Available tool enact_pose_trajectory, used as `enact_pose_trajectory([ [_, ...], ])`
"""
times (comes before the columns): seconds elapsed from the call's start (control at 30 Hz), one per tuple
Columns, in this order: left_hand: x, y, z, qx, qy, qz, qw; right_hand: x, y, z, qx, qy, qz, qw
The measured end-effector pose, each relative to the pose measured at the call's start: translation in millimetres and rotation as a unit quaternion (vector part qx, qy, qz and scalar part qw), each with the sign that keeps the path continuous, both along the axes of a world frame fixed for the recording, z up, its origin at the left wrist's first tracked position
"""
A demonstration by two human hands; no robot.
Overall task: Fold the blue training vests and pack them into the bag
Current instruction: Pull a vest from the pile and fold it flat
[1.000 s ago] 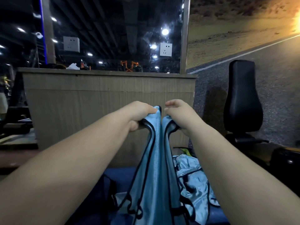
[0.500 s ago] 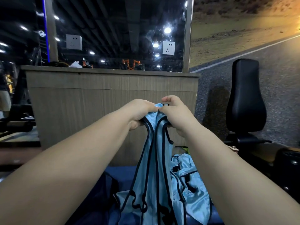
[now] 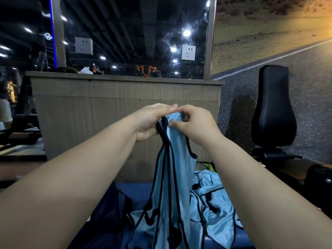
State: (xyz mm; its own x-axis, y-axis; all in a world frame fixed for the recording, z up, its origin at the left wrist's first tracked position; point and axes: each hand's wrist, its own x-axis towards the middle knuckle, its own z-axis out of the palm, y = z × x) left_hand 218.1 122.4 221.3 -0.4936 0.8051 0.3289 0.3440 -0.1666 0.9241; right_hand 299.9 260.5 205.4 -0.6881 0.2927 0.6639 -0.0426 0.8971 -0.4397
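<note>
A light blue training vest (image 3: pixel 172 177) with black trim hangs lengthwise from both my hands, held up in front of me. My left hand (image 3: pixel 150 121) grips its shoulder straps at the top. Pressed against it, my right hand (image 3: pixel 194 123) pinches the same top edge, so the two straps lie together. Under it, more blue vests (image 3: pixel 213 203) lie crumpled on a dark blue surface (image 3: pixel 136 190). A dark navy bag (image 3: pixel 106 216) sits low on the left, partly hidden by my left forearm.
A wooden counter (image 3: pixel 125 108) stands directly ahead with a mirror (image 3: pixel 136 33) above it. A black padded seat back (image 3: pixel 273 108) of gym equipment is on the right, with a dark object (image 3: pixel 319 178) beside it. A person (image 3: pixel 3 97) stands at the far left.
My hands have come together, bringing the two shoulder straps into one bunch. My right hand has shifted its hold to pinch the top edge beside my left hand.
</note>
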Motion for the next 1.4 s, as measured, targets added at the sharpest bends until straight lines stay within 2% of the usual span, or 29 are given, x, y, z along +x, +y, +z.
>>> enact_pose_trajectory([
  [0.13, 0.6, 0.7, 0.0, 0.05, -0.038, -0.042, 0.997, -5.8, 6.8, 4.4, -0.033, 0.037, 0.035, 0.998],
  [0.23, 7.0, 8.8, -5.9, 0.11, -0.108, -0.013, 0.988, -7.7, 13.0, 8.0, -0.081, 0.082, 0.032, 0.993],
  [0.27, 8.6, 12.8, -9.9, 0.123, -0.104, 0.004, 0.987, -7.8, 14.6, 8.9, -0.101, 0.1, 0.025, 0.99],
  [0.33, 7.1, 21.2, -22.3, 0.124, -0.034, 0.064, 0.99, -7.6, 17.1, 12.3, -0.135, 0.127, 0.015, 0.983],
  [0.43, 8.1, 25.3, -47.0, 0.066, 0.072, 0.144, 0.985, -6.9, 18.7, 20.5, -0.165, 0.145, 0.016, 0.975],
  [0.6, 15.6, 36.4, -98.2, -0.033, 0.108, 0.15, 0.982, -4.1, 18.9, 36.6, -0.142, 0.178, 0.019, 0.974],
  [0.8, 18.9, 39.9, -141.8, 0.029, 0.176, 0.168, 0.97, 0.7, 25.6, 51.6, -0.083, 0.214, -0.016, 0.973],
  [0.97, 12.9, 35.6, -173.0, -0.013, 0.278, 0.151, 0.949, 10.9, 36.3, 59.0, -0.088, 0.234, -0.013, 0.968],
  [1.13, 13.2, 43.5, -186.1, 0.031, 0.311, 0.177, 0.933, 15.7, 38.1, 60.8, -0.101, 0.241, -0.004, 0.965],
  [1.23, 13.8, 48.6, -185.3, 0.018, 0.332, 0.171, 0.927, 17.5, 39.6, 61.4, -0.102, 0.238, -0.005, 0.966],
  [1.33, 10.2, 53.8, -185.0, 0.015, 0.3, 0.175, 0.938, 18.6, 42.8, 61.1, -0.103, 0.236, -0.013, 0.966],
  [1.4, 6.8, 55.8, -183.7, -0.002, 0.249, 0.181, 0.951, 18.2, 45.5, 59.5, -0.106, 0.232, -0.022, 0.967],
])
